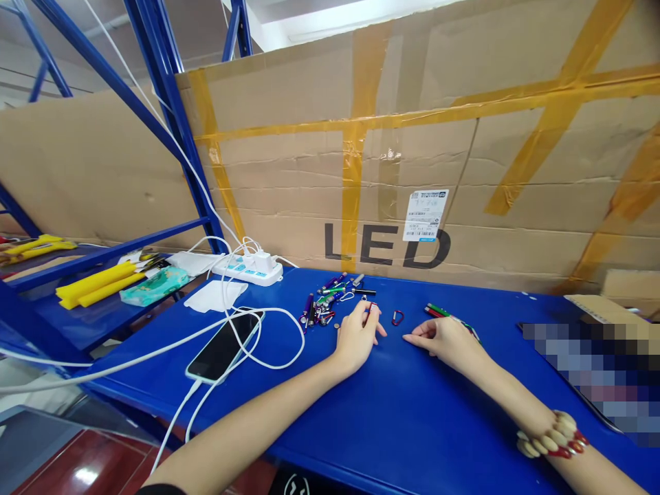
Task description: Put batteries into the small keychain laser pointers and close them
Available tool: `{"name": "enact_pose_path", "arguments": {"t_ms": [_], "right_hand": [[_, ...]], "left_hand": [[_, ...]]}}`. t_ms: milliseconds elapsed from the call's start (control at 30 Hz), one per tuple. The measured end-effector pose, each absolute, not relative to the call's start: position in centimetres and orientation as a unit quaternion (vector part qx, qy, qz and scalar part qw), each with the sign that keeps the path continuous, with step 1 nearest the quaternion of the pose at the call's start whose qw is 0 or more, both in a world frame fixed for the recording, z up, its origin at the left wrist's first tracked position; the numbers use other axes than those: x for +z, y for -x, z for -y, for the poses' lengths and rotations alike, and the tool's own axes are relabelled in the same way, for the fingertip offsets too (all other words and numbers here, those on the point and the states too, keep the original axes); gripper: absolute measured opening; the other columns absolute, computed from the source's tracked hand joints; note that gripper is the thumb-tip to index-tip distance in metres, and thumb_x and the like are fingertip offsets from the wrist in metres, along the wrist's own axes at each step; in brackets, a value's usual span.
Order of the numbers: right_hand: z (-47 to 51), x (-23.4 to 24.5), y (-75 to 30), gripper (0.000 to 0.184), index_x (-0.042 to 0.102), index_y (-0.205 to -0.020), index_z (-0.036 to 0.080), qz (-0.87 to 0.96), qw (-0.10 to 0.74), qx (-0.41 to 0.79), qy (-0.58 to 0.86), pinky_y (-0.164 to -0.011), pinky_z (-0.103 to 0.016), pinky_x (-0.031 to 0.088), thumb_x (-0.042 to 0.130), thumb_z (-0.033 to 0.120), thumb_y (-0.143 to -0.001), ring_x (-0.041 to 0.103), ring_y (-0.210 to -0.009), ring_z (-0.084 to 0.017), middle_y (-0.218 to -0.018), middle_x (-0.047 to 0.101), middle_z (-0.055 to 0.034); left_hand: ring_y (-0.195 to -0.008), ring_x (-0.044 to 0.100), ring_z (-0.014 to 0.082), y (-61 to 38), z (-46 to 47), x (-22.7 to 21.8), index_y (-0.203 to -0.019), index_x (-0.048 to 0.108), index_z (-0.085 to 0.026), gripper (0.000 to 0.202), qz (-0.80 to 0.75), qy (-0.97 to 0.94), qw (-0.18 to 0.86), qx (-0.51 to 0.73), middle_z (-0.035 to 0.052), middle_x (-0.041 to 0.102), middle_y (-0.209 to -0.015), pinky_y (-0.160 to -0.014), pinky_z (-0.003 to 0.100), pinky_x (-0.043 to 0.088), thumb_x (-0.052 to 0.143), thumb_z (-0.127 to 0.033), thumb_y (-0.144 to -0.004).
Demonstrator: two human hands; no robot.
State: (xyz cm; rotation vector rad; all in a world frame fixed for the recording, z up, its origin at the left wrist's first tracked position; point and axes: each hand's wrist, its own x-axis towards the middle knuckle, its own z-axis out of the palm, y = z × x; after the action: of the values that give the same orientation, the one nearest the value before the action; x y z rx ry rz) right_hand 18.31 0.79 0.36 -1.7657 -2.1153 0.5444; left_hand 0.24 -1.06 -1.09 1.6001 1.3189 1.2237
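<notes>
A: What do we log at the left hand point(358, 337)?

B: We see it curled at the right edge of the pile of small metallic tubes and clips point(330, 299), a red sliver point(368, 315) showing at its fingers; we cannot tell whether it grips this.

A: And the right hand point(449, 339)?

B: Thumb and fingers bend toward each other at the counter point(392, 405), beside the green and red tubes point(437, 311); what they pinch, if anything, we cannot tell.

A: Where do we place the red carabiner point(394, 317)?

B: Lying on the counter, between the hands.

Phone point(219, 352); white power strip point(269, 277)
</notes>
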Motion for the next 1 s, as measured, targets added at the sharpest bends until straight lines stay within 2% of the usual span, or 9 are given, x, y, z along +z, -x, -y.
{"name": "enact_pose_path", "arguments": {"t_ms": [267, 400, 467, 533, 700, 1000], "right_hand": [[-0.7, 0.1, -18.1, 0.029, 0.068, -0.068, 0.022, 0.767, 0.197, 0.137, 0.596, -0.047, -0.023, 0.041, 0.056, 0.047, -0.073, 0.061, -0.053, -0.016, -0.06, 0.067, -0.0005], [-0.5, 0.5, -17.8, 0.032, 0.069, -0.073, 0.021, 0.77, 0.329, 0.089, 0.539, -0.051, -0.024, 0.044, 0.055, 0.051, -0.075, 0.058, -0.05, -0.014, -0.071, 0.068, -0.0019], [-0.1, 0.8, -17.5, 0.035, 0.068, -0.076, 0.02, 0.772, 0.404, 0.076, 0.484, -0.05, -0.024, 0.045, 0.053, 0.052, -0.077, 0.055, -0.046, -0.011, -0.079, 0.068, -0.0033], [0.4, 1.0, -17.2, 0.037, 0.068, -0.077, 0.019, 0.774, 0.445, 0.068, 0.446, -0.049, -0.024, 0.045, 0.05, 0.051, -0.079, 0.053, -0.044, -0.01, -0.081, 0.067, -0.0047], [1.2, 1.1, -16.7, 0.036, 0.069, -0.085, 0.02, 0.806, 0.405, 0.065, 0.427, -0.051, -0.024, 0.046, 0.045, 0.047, -0.085, 0.057, -0.053, -0.012, -0.086, 0.067, -0.006], [1.1, 0.6, -16.7, 0.032, 0.069, -0.093, 0.022, 0.83, 0.387, 0.07, 0.396, -0.057, -0.024, 0.05, 0.041, 0.039, -0.088, 0.06, -0.066, -0.014, -0.091, 0.065, -0.0059]], "left_hand": [[-0.051, 0.054, 0.0098, -0.3, 1.2, -1.1, -0.09, 0.052, -0.022, 0.026, -0.519, -0.651, 0.342, 0.436, -0.0027, 0.064, -0.067, -0.055, 0.021, 0.042, 0.035, -0.041, -0.087], [-0.067, 0.057, 0.0122, -0.2, 1.2, -0.9, -0.093, 0.055, -0.022, 0.021, -0.493, -0.685, 0.325, 0.428, -0.0018, 0.065, -0.076, -0.064, 0.021, 0.044, 0.039, -0.033, -0.086], [-0.071, 0.058, 0.0128, -0.2, 1.3, -0.8, -0.094, 0.057, -0.021, 0.021, -0.478, -0.696, 0.33, 0.422, -0.0008, 0.065, -0.079, -0.065, 0.022, 0.044, 0.039, -0.03, -0.086], [-0.073, 0.059, 0.0131, -0.3, 1.4, -0.7, -0.095, 0.057, -0.021, 0.022, -0.459, -0.709, 0.334, 0.419, -0.0004, 0.066, -0.081, -0.067, 0.022, 0.045, 0.039, -0.029, -0.086], [-0.079, 0.061, 0.0144, -0.3, 1.6, -0.8, -0.098, 0.058, -0.023, 0.024, -0.432, -0.73, 0.33, 0.414, -0.0005, 0.066, -0.081, -0.075, 0.024, 0.046, 0.038, -0.03, -0.087], [-0.077, 0.061, 0.0143, -0.3, 1.3, -1.5, -0.101, 0.057, -0.023, 0.024, -0.424, -0.734, 0.335, 0.412, -0.0003, 0.066, -0.078, -0.074, 0.024, 0.047, 0.038, -0.031, -0.088]]}}
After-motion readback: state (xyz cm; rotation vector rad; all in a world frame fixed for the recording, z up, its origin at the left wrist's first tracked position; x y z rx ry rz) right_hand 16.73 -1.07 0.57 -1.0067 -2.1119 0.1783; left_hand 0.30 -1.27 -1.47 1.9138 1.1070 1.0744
